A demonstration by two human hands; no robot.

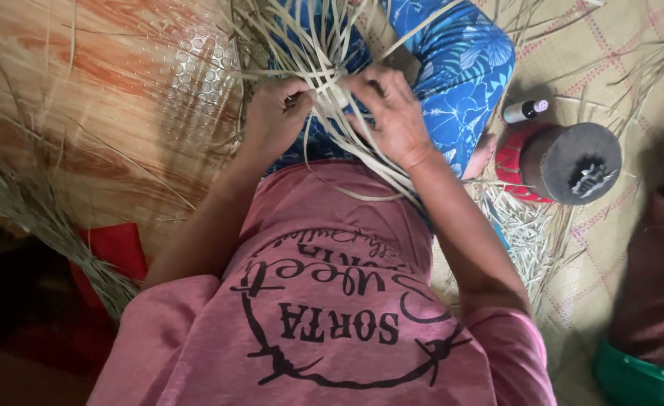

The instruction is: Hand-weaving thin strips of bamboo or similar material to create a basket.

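Head view, looking down. At the far left, a bundle of dried grass stalks (42, 218) is laid across the wood-patterned floor (84, 90), with a red cloth (118, 248) just beside its lower end. Toward the middle, the left hand (274, 116) is clenched on pale reed strips (324, 75), pinched at a crossing point of the weave. The strips are held over the lap, above blue floral trousers (460, 83), and fan upward beyond the top edge. Just right of the crossing, the right hand (392, 113) is pressed on the same strips, fingers curled around them; loose ends are trailed below the wrist over a pink shirt (332, 301). Further right, on a woven mat (618, 68), a small dark bottle (524, 110) is seen near a red-based cylindrical spool (565, 163) with a dark top. Cut reed scraps (524, 233) are scattered below it. A green object (633, 380) is partly seen at the lower right corner.
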